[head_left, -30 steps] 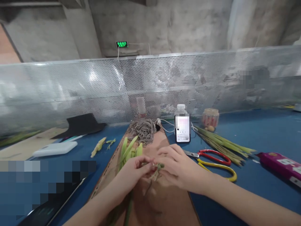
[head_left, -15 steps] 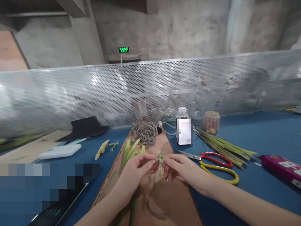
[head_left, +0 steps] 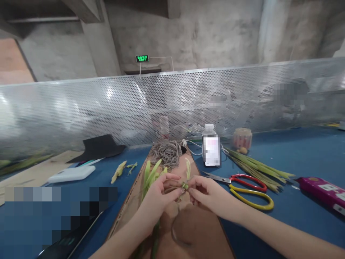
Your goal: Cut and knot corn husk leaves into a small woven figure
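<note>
Pinching a small leaf knot (head_left: 184,186) from both sides, the left hand (head_left: 159,196) and the right hand (head_left: 208,194) meet just above the middle of the brown cardboard strip (head_left: 196,230). Thumb and forefinger of each hand are closed on the knot, with the other fingers loosely curled. One pale leaf tip stands up out of it.

Long green leaves (head_left: 151,172) run beneath the left palm, their tips fanning toward the strip's far end and their stalks trailing toward its near end. A thin cord (head_left: 174,230) loops down from the knot onto the strip's near half.

A coil of grey twine (head_left: 167,154) sits at the strip's far end. Just off its right edge lie red-and-yellow scissors (head_left: 248,187), and beyond them are a bundle of green stalks (head_left: 256,165) and a pink box (head_left: 320,189). A phone (head_left: 211,150) leans on a bottle (head_left: 208,128) by the strip's far right corner. Left of the strip lie a leaf scrap (head_left: 119,171) and a white slab (head_left: 72,174).
</note>
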A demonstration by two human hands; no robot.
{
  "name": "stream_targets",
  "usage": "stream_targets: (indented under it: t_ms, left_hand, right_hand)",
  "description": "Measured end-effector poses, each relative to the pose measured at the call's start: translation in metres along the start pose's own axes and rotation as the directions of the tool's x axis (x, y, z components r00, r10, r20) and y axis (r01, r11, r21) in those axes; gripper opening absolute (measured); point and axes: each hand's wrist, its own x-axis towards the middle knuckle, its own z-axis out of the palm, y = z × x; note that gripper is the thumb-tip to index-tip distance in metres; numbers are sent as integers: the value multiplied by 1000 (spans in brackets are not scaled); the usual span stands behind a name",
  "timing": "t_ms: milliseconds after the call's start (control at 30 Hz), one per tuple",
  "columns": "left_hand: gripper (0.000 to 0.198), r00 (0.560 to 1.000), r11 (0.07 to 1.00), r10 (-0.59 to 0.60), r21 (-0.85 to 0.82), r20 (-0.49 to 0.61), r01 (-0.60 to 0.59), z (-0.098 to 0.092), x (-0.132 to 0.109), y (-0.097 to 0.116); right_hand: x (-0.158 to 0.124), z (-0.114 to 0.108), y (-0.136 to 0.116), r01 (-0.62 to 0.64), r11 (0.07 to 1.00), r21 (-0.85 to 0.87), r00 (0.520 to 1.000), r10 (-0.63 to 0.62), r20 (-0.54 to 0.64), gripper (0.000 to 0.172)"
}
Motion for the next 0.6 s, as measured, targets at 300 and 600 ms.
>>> stream_targets:
  t_ms: [300,600]
  left_hand:
    - [30,999,999,-42,22,-23,42,2,-1,-2]
    - [24,992,984,-120,-134,-28,115,9,-7,4]
  right_hand:
    - [-1,1,-4,33,993,-111,996,-42,-77,17]
    - [-1,-1,-7,7,993,-120,988,-25,-150,17]
